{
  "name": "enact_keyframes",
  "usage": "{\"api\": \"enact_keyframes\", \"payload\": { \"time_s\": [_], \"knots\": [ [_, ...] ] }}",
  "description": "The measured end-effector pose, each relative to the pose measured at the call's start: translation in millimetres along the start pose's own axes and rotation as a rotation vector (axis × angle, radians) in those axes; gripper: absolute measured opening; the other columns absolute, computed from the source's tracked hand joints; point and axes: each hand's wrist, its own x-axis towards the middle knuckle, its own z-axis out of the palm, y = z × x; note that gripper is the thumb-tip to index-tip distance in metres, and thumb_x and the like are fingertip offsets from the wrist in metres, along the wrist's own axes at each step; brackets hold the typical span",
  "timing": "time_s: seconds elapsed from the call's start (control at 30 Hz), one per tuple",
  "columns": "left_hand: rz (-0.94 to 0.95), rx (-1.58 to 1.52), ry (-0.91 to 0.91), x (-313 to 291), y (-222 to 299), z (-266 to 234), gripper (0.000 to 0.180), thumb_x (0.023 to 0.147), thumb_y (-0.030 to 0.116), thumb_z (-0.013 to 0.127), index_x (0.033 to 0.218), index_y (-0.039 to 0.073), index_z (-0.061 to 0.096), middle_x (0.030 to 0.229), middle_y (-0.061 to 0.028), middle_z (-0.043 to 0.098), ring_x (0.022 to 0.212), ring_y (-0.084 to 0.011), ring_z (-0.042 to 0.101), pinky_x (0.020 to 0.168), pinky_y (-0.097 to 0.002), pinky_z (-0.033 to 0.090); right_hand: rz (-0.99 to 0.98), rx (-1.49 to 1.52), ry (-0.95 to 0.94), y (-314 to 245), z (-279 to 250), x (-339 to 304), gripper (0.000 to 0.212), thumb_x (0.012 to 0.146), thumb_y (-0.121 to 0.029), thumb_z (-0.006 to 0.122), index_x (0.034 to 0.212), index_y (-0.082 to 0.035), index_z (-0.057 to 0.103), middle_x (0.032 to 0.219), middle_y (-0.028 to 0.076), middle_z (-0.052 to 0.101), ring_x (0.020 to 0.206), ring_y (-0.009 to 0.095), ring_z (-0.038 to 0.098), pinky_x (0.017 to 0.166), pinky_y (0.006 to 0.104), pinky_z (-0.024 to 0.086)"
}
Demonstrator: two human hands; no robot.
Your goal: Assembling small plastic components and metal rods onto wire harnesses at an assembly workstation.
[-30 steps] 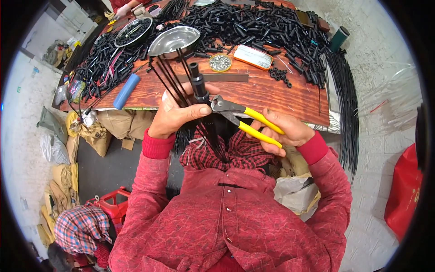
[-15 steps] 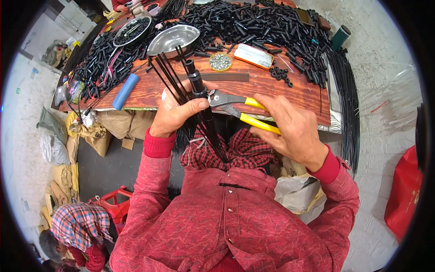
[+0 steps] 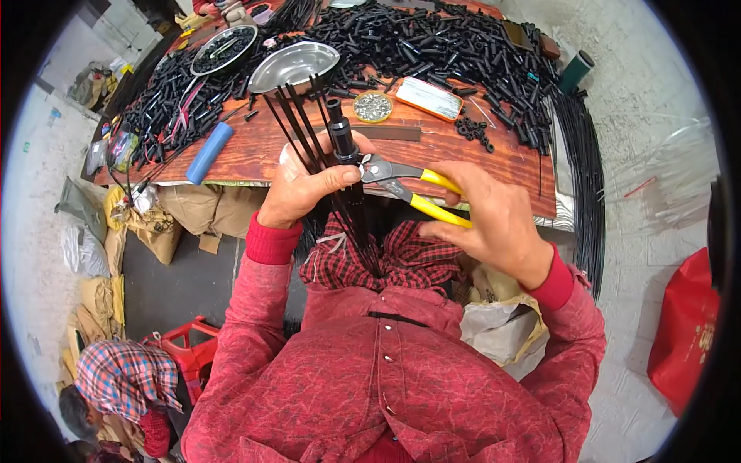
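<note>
My left hand is closed around a black stepped tube piece and several thin black rods, which run down toward my lap. My right hand grips pliers by their yellow handles. The dark jaws of the pliers touch the side of the black tube piece beside my left thumb. A small shiny bit shows at the jaw tips, too small to make out.
A wooden table carries a heap of black tube parts, a steel bowl, a round dish of small metal pieces, an orange-rimmed tray and a blue roll. Another person bends at lower left by a red stool.
The whole view has shifted slightly. Both hands keep their grips, and the pliers stay against the tube piece. At lower left the other person sits a little further toward the edge.
</note>
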Motion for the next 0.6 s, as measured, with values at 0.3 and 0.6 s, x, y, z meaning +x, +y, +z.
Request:
{"api": "enact_keyframes", "payload": {
  "time_s": [0.3, 0.6],
  "knots": [
    [-0.084, 0.016, -0.056, 1, 5, 3, 0.043, 0.077, 0.029, 0.076, 0.106, -0.002, 0.067, 0.106, -0.0085, 0.064, 0.099, -0.0187, 0.061, 0.09, -0.0327, 0.046, 0.328, 1.242, -0.772, 45, 12, 7, 0.075, 0.094, -0.066, 0.043, 0.126, 0.001, 0.056, 0.078, 0.004, 0.064, 0.054, 0.007, 0.055, 0.048, 0.0205, 0.044],
    [-0.037, 0.015, -0.032, 0, 0, 4, 0.032, 0.084, 0.01, 0.074, 0.113, -0.001, 0.066, 0.103, -0.004, 0.069, 0.092, -0.0109, 0.061, 0.084, -0.0278, 0.05, 0.232, 0.781, -0.583, 31, -10, 19, 0.038, 0.101, -0.025, 0.052, 0.13, 0.0, 0.052, 0.095, 0.007, 0.065, 0.075, 0.01, 0.062, 0.067, 0.0238, 0.051]
  ]
}}
